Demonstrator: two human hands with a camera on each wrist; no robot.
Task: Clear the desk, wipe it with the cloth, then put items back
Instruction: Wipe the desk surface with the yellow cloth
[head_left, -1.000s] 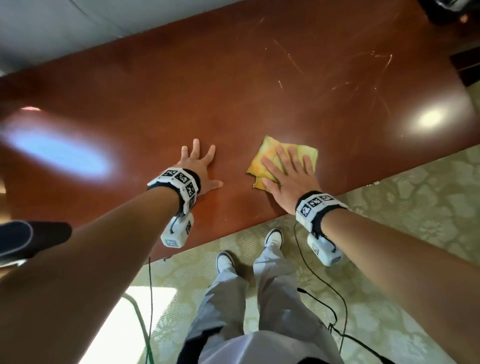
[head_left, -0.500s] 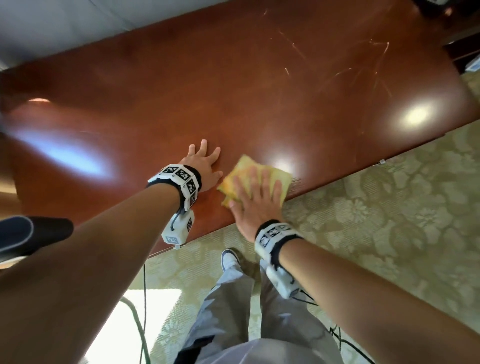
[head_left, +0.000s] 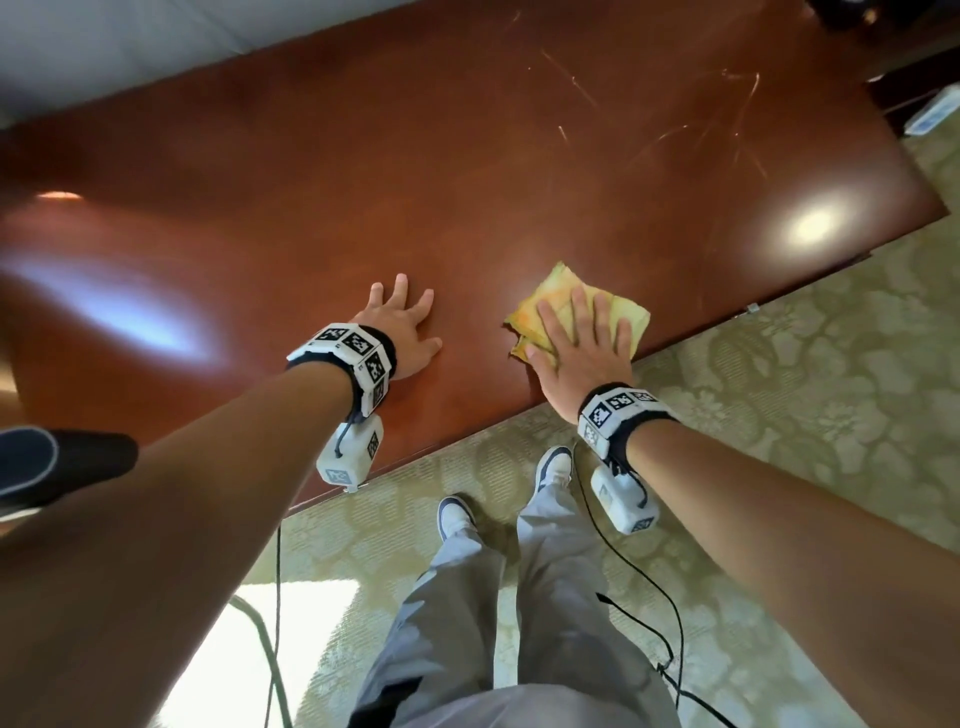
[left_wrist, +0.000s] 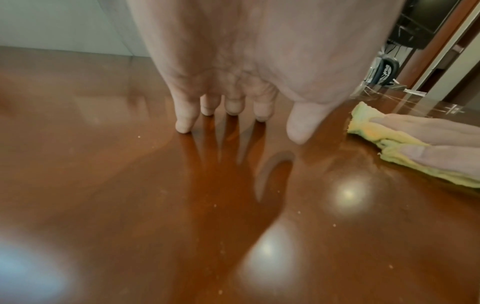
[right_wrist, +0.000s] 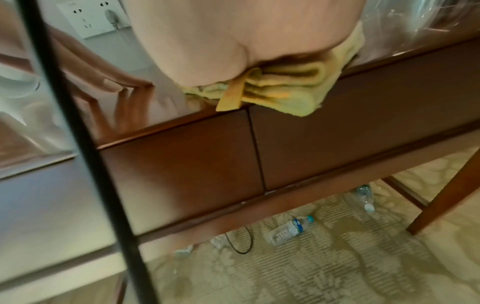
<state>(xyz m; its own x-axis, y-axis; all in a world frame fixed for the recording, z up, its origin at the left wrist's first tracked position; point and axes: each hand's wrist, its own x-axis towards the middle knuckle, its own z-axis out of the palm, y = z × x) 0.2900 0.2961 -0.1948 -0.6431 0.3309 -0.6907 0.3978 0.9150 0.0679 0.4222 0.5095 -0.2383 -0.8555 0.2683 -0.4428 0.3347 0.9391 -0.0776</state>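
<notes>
My right hand (head_left: 582, 348) lay flat on the yellow cloth (head_left: 563, 306), fingers straight and spread, pressing it down onto the reddish-brown worktop (head_left: 467, 171) close to the near edge. From the right wrist view the cloth (right_wrist: 280, 90) was folded into several layers, and part of it, with a small tag, hung slightly over the worktop's front edge (right_wrist: 182, 127) above the drawer fronts. The heel of the right hand (right_wrist: 233, 41) sat on top of the folds.

My left hand (head_left: 402, 327) rested on the bare worktop just beside the cloth but apart from it, released and grasping nothing. In the left wrist view its fingertips (left_wrist: 183, 125) touched the glossy surface (left_wrist: 155, 205) with the fingers extended, and the thumb pointed toward the cloth (left_wrist: 376, 133), where the right hand's fingers (left_wrist: 428, 127) lay across the fabric.

Fine scratches (head_left: 727, 104) marked the far right part of the worktop, and light glared off its polish in several spots. Small pale specks were scattered on the surface near the left hand.

Below the worktop, on the patterned carpet (right_wrist: 311, 267), lay plastic water bottles (right_wrist: 288, 228), with a black cable looping nearby. My shoes (head_left: 553, 465) stood on the carpet at the worktop's edge.
</notes>
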